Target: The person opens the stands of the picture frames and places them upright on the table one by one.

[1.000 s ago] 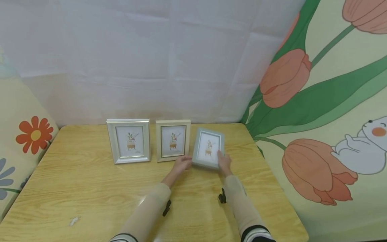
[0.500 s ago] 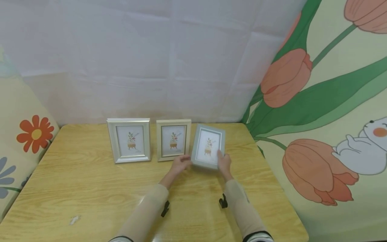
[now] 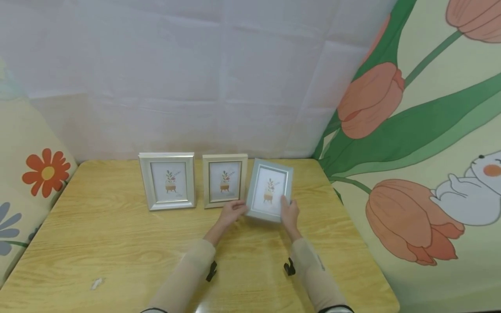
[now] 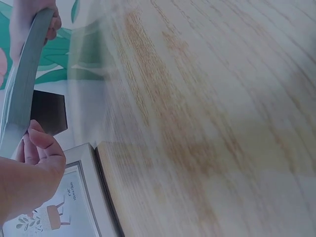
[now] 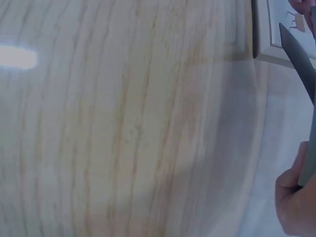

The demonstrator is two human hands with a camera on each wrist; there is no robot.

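Observation:
A blue-grey picture frame [image 3: 288, 178] with a potted-plant print is held up, tilted, over the right part of the table. My right hand [image 3: 290, 213] grips its right side, thumb over the front edge. At its lower left corner, my left hand [image 3: 232, 213] pinches the edge with curled fingers. The left wrist view shows a black support leg [image 4: 49, 111] standing out from the frame's back, just beyond my left fingertips. A cream picture frame [image 3: 205, 182] stands upright close to the left hand, and a silver picture frame [image 3: 146, 187] stands farther left; both carry similar prints.
The wood-grain table [image 3: 129, 256] has a pale worn patch [image 3: 96, 284] at the front left. Behind it hangs a white cloth [image 3: 188, 87]. A wall with painted tulips [image 3: 368, 102] rises along the right side.
The blue-grey frame has risen slightly at its top and turned to face the camera more. Both hands stay on it, the left drifting slightly left. The other two frames stand as before.

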